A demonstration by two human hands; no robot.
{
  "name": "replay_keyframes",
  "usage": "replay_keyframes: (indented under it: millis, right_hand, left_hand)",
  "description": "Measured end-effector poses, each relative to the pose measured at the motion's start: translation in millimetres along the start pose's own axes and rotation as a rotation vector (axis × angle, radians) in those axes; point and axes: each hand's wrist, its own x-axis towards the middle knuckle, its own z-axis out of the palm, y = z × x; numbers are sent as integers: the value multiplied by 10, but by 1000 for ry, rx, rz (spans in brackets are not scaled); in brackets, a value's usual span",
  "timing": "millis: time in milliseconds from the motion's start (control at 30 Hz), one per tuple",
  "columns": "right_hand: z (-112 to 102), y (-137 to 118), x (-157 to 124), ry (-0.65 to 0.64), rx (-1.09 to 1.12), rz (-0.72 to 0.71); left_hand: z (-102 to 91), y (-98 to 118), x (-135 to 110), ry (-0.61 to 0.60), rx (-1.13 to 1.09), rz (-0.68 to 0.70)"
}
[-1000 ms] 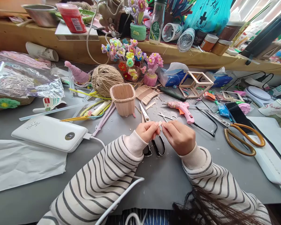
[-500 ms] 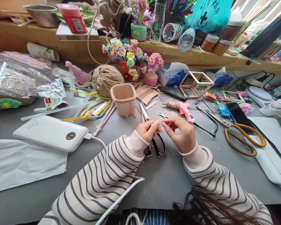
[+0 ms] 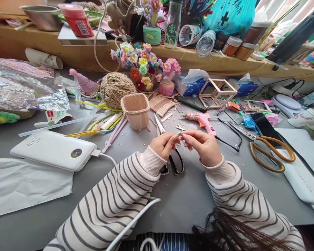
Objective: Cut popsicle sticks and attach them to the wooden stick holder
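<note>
My left hand (image 3: 164, 145) is closed, thumb against the fingers, on a small pale piece (image 3: 179, 134) that looks like a bit of thin wood. From the other side my right hand (image 3: 202, 146) pinches at the same piece, its fingertips almost meeting the left ones. Below the hands lie black-handled scissors (image 3: 178, 164), blades pointing away and partly covered by my left hand. A small wooden basket (image 3: 136, 116) with a twine rim stands just beyond, to the left. The pink glue gun (image 3: 202, 121) rests beyond my right hand.
Brown-handled scissors (image 3: 269, 153) lie at the right. A white power bank (image 3: 53, 150) with a cable sits at the left. Behind are a twine ball (image 3: 117, 90), flat wooden sticks (image 3: 162, 104), a stick frame (image 3: 217, 92) and fuzzy flowers (image 3: 140, 59). Small scraps are scattered about.
My right hand has shifted slightly left and its fingers have closed nearer to my left fingertips. The small piece has turned a little between them. The whole view has moved slightly.
</note>
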Motion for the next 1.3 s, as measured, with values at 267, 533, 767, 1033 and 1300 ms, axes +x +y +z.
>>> replay_keyframes:
  millis: [267, 533, 767, 1033, 1300]
  right_hand:
    - [18, -40, -3, 13, -49, -20]
    - [-9, 32, -25, 19, -231, -110]
    - [38, 19, -27, 14, -69, -47]
    - [49, 36, -4, 7, 121, 100]
    - [29, 11, 24, -67, 81, 98]
  left_hand:
    - [5, -10, -4, 30, 54, 67]
    - [52, -71, 10, 209, 171, 334]
    - [55, -60, -7, 287, 199, 401]
    - [60, -32, -21, 301, 205, 393]
    - [-21, 36, -12, 106, -37, 52]
